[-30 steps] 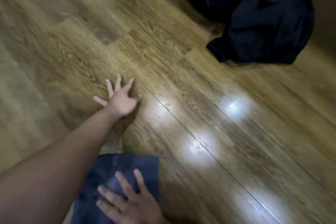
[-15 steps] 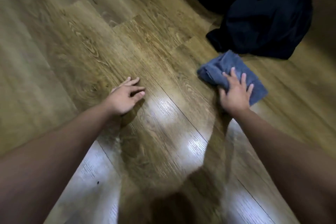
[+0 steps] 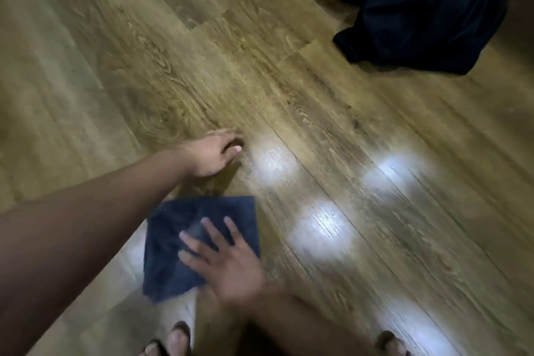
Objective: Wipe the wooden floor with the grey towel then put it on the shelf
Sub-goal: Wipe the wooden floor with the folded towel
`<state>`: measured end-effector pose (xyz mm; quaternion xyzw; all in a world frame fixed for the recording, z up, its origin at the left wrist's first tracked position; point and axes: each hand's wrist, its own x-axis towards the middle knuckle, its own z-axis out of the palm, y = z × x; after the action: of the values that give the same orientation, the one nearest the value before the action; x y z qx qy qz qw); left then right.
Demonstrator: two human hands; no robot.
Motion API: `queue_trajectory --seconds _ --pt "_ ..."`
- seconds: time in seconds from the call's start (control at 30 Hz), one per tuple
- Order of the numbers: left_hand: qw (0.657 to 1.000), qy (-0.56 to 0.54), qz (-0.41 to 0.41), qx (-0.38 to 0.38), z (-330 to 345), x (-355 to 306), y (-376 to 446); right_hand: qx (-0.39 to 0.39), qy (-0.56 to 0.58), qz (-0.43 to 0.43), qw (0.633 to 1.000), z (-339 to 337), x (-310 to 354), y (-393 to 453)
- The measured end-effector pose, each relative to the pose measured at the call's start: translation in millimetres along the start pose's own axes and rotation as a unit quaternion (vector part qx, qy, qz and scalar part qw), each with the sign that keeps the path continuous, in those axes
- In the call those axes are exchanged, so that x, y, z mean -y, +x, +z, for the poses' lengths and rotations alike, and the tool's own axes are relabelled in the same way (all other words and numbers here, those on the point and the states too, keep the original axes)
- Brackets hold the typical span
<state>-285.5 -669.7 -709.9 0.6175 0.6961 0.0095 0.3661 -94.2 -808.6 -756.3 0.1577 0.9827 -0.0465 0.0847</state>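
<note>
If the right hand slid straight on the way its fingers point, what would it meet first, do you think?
Probably the left forearm or left hand: the right hand lies flat on the grey towel with fingers pointing up-left toward them, though depth is unclear.

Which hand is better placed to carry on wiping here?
Right. The right hand lies flat on the towel, fingers spread. The left hand is braced on the bare floor, off the towel.
</note>
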Motion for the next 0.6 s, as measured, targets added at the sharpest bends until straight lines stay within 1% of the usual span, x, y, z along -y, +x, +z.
queue_trajectory --seconds 0.07,0.1,0.17,0.2,0.27,0.33,0.37,0.4,0.47,0.5,0.6 --pt "1.000 0.023 0.013 0.013 -4 13 -36 -0.005 0.011 -0.013 1.000 -6 -38 7" --pt "1.000 0.015 0.018 0.005 -8 22 -53 -0.009 0.025 0.003 1.000 -9 -62 13" --pt "1.000 -0.017 -0.014 -0.011 -11 45 -100 -0.026 0.089 0.085 0.992 -12 -103 24" --pt "0.999 -0.026 -0.039 -0.025 -11 57 -124 -0.033 0.121 0.141 0.982 -14 -123 29" --pt "0.993 -0.044 -0.109 -0.028 -6 82 -162 -0.041 0.168 0.246 0.954 -19 -164 35" --pt "0.986 -0.037 -0.161 -0.028 3 112 -182 -0.045 0.159 0.307 0.937 -22 -197 39" --pt "0.983 -0.029 -0.180 -0.032 10 126 -184 -0.049 0.142 0.314 0.937 -21 -209 40" --pt "0.980 -0.025 -0.193 -0.036 17 138 -184 -0.053 0.131 0.315 0.939 -18 -215 40" --pt "0.980 0.003 -0.195 -0.034 35 155 -180 -0.091 0.129 0.336 0.929 -14 -207 45" --pt "0.981 0.018 -0.190 -0.034 43 159 -179 -0.110 0.137 0.360 0.916 -10 -193 51" --pt "0.983 0.039 -0.166 -0.069 51 169 -177 -0.143 0.152 0.442 0.873 -12 -128 73"
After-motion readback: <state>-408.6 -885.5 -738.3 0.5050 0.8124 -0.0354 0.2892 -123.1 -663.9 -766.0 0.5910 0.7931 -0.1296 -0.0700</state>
